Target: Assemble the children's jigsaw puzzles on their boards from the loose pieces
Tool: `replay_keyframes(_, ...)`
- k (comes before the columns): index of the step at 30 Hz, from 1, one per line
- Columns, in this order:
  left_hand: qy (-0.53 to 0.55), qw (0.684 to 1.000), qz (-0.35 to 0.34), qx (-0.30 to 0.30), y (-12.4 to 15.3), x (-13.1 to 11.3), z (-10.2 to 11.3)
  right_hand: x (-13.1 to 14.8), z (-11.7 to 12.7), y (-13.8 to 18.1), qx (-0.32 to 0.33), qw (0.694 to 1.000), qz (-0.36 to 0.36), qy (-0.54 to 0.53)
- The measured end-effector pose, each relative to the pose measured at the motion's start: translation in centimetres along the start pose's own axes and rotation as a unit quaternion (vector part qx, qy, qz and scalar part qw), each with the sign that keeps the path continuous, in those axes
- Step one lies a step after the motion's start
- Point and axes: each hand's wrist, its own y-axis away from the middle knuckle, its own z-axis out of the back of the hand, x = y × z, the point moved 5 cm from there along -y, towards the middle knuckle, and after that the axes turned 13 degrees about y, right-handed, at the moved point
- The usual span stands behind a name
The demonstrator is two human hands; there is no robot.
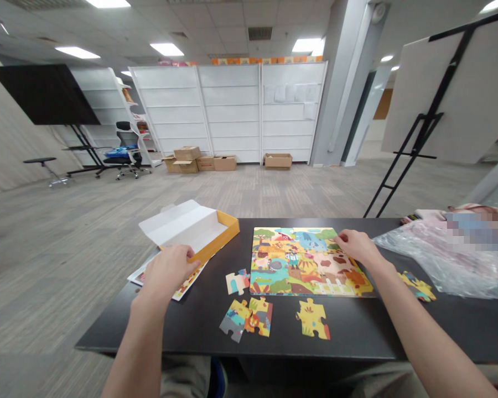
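Note:
A colourful farm-animal jigsaw puzzle (294,262) lies flat on the black table, its pieces fitted together in a rectangle. My right hand (359,246) is at its upper right edge, with thumb and fingers pinched on the border. At the left, an open yellow cardboard box (216,240) with a white inside and raised lid rests on a printed sheet (186,286). My left hand (170,271) is closed on the box's near end; some of its fingers are hidden. Loose jigsaw pieces lie nearby: a pale one (234,283), a joined lion cluster (249,319) and a yellow one (312,319).
More yellow pieces (419,286) lie beyond my right forearm. A clear plastic bag (415,249) with pinkish contents covers the table's right end. Past the table stand cardboard boxes (186,160), white shelves (230,110), an office chair (124,149) and a screen on a stand (45,94).

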Motion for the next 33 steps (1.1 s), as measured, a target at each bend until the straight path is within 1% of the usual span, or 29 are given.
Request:
replay_keyframes(4, 0.002, 1.0, 0.009, -0.009, 0.0, 0.0, 0.2, 0.2, 0.2, 0.2, 0.002, 1.0, 0.0, -0.001)
replay_keyframes(7, 0.005, 1.0, 0.006, -0.028, 0.2, -0.3, 0.8, 0.3, 0.3, 0.2, 0.005, 1.0, -0.003, 0.001)
replay_keyframes(9, 0.017, 0.998, -0.019, -0.065, 0.7, -1.2, 1.6, 0.3, 0.4, 0.2, 0.008, 1.0, -0.003, 0.004)
replay_keyframes(11, 0.057, 0.991, -0.08, -0.091, 1.6, -3.2, 2.0, 0.3, 0.4, 0.2, 0.01, 1.0, -0.002, 0.007)
replay_keyframes(12, 0.092, 0.985, -0.127, -0.074, 2.1, -4.6, 1.7, 0.3, 0.4, 0.1, 0.01, 1.0, -0.001, 0.007)
replay_keyframes(13, 0.132, 0.975, -0.176, -0.032, 2.7, -6.1, 1.1, 0.2, 0.4, 0.1, 0.01, 1.0, 0.0, 0.007)
replay_keyframes(14, 0.158, 0.965, -0.211, 0.012, 3.3, -7.5, 0.2, 0.2, 0.4, 0.1, 0.01, 1.0, 0.002, 0.006)
replay_keyframes(16, 0.145, 0.948, -0.269, 0.084, 4.5, -10.1, -1.9, 0.1, 0.6, 0.2, 0.013, 1.0, 0.005, 0.004)
replay_keyframes(18, 0.123, 0.934, -0.312, 0.123, 5.4, -11.9, -3.9, 0.0, 0.7, 0.3, 0.016, 1.0, 0.003, 0.007)
replay_keyframes(20, 0.134, 0.915, -0.348, 0.153, 5.8, -13.0, -5.5, -0.1, 0.8, 0.4, 0.016, 1.0, 0.002, 0.01)
replay_keyframes(23, 0.165, 0.902, -0.365, 0.161, 5.2, -13.5, -6.6, -0.1, 0.8, 0.4, 0.014, 1.0, 0.003, 0.002)
replay_keyframes(26, 0.175, 0.901, -0.361, 0.168, 4.1, -13.4, -6.9, -0.2, 0.7, 0.5, 0.019, 1.0, -0.007, -0.005)
replay_keyframes(28, 0.177, 0.9, -0.357, 0.176, 3.5, -13.3, -7.0, 0.0, 0.8, 0.6, 0.009, 1.0, -0.007, -0.004)
replay_keyframes(30, 0.172, 0.901, -0.354, 0.183, 3.3, -13.3, -7.3, 0.7, 1.1, 0.7, -0.022, 1.0, 0.017, -0.004)
replay_keyframes(33, 0.151, 0.902, -0.356, 0.191, 3.6, -13.8, -7.7, 2.4, 1.3, 0.8, -0.072, 0.993, 0.088, -0.011)
